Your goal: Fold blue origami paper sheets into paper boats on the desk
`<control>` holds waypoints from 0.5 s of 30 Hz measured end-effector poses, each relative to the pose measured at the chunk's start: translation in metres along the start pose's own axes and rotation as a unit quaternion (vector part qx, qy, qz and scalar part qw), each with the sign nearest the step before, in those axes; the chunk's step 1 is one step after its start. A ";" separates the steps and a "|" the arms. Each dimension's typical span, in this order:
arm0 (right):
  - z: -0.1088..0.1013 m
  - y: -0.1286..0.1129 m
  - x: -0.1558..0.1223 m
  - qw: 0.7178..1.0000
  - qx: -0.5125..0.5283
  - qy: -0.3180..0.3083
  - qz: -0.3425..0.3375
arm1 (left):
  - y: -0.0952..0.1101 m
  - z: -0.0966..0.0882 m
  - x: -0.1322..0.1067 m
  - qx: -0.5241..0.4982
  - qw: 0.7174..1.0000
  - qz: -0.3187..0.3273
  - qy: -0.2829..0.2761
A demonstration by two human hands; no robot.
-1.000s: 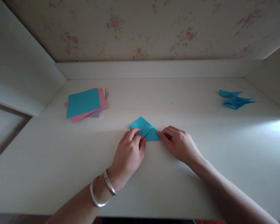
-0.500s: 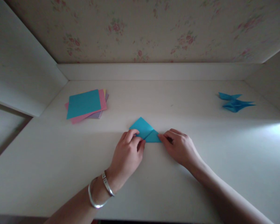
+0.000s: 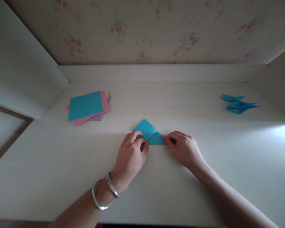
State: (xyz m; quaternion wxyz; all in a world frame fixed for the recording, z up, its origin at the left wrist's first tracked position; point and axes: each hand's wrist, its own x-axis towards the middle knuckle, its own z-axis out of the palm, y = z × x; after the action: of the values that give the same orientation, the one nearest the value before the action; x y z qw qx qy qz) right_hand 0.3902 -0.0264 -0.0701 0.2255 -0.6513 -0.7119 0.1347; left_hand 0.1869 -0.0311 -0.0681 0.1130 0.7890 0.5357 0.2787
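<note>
A small folded piece of blue paper (image 3: 148,132) lies flat on the white desk (image 3: 156,183), its point aimed away from me. My left hand (image 3: 131,155) has its fingers curled and pinches the paper's left lower corner. My right hand (image 3: 184,148) pinches the right lower corner with thumb and forefinger pressed together. Two silver bangles ring my left wrist.
A fanned stack of coloured paper squares (image 3: 86,106), blue on top over pink, purple and yellow, lies at the back left. Finished blue folded shapes (image 3: 238,104) sit at the back right. Floral wallpaper backs the desk, and side panels close it in left and right.
Almost nothing has changed. Both hands stay pinched on the corners of the blue paper, and the view has shifted slightly.
</note>
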 end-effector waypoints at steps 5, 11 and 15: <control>0.001 0.000 0.001 1.000 -0.012 -0.001 0.012 | 0.000 0.001 0.001 -0.002 1.000 -0.001 0.002; 0.001 -0.001 0.001 1.000 -0.017 0.009 0.011 | -0.001 0.002 0.004 -0.006 1.000 0.005 0.011; 0.001 -0.001 0.001 1.000 -0.021 0.007 0.013 | 0.000 0.001 0.005 -0.007 1.000 0.007 0.012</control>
State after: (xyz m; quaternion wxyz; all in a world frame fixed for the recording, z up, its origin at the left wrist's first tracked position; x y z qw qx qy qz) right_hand 0.3886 -0.0254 -0.0702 0.2153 -0.6660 -0.7043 0.1182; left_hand 0.1890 -0.0264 -0.0677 0.1101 0.7885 0.5294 0.2930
